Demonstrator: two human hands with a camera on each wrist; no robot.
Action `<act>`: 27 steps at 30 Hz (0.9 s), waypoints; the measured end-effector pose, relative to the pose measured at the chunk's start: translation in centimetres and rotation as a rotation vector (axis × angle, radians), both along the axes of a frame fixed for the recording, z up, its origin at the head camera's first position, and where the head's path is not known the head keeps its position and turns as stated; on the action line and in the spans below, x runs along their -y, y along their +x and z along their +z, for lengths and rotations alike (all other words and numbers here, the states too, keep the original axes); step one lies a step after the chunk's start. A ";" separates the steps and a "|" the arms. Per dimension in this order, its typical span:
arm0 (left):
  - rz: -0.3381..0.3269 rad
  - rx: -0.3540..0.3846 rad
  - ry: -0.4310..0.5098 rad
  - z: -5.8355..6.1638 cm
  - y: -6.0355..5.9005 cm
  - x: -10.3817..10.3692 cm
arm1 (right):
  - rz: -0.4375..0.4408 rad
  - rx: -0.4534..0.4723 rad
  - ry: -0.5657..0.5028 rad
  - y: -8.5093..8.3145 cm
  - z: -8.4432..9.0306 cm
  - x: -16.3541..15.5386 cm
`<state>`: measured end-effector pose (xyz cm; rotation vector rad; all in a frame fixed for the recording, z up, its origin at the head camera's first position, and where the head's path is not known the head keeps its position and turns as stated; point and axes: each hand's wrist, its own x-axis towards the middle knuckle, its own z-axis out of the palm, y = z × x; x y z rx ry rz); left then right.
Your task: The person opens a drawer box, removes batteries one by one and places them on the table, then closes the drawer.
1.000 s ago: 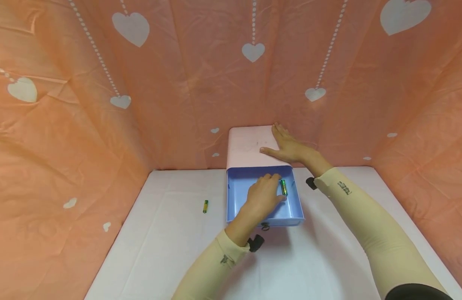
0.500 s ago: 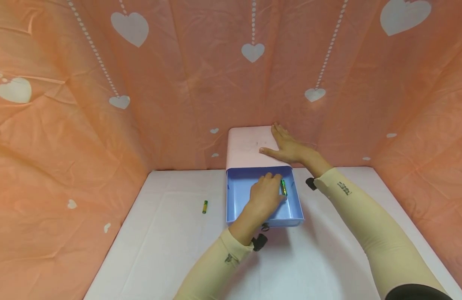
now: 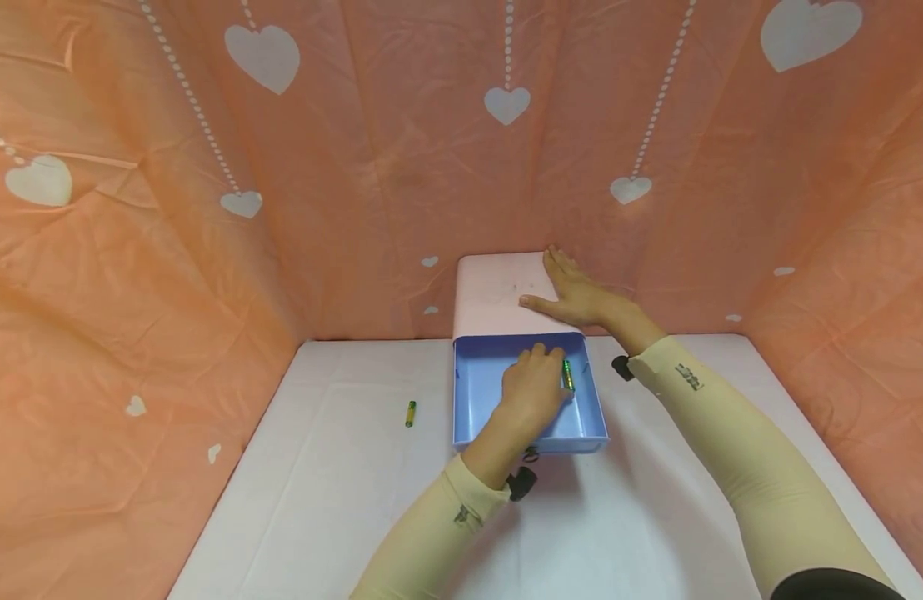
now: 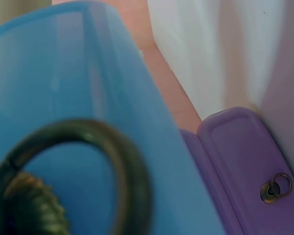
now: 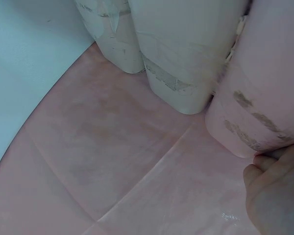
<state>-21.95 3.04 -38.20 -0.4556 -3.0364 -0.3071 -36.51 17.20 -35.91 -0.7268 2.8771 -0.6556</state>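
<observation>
A blue drawer (image 3: 476,400) stands pulled out of a pink-topped cabinet (image 3: 491,292). Inside it, near the right wall, lies a green battery (image 3: 569,377). My left hand (image 3: 532,392) reaches into the drawer, its bent fingers and thumb right beside the battery; whether they pinch it is hidden. Spread across the right side of the cabinet's top, my right hand (image 3: 577,298) has its fingers over toward the back edge. Another battery (image 3: 411,414), green and yellow, lies on the white table left of the drawer.
In the left wrist view, a metal ring pull (image 4: 130,181) hangs on the blue drawer front, with a purple drawer (image 4: 245,166) below. The right wrist view shows pale cabinet sections (image 5: 179,54) side by side. An orange curtain (image 3: 386,167) with white hearts closes off the back.
My left hand has shifted slightly to the right and now covers part of the battery in the drawer. That battery stays in place, and my right hand has not moved.
</observation>
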 end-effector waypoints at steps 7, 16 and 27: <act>0.008 -0.019 0.004 -0.3 -0.1 -0.1 | 0.004 -0.011 0.008 -0.2 0.0 0.0; 0.006 -0.030 -0.027 -0.3 -0.2 -0.2 | 0.001 -0.012 0.006 -0.2 0.0 0.0; 0.003 -0.002 -0.043 -0.1 -0.1 0.0 | 0.001 -0.009 -0.005 0.0 0.0 0.0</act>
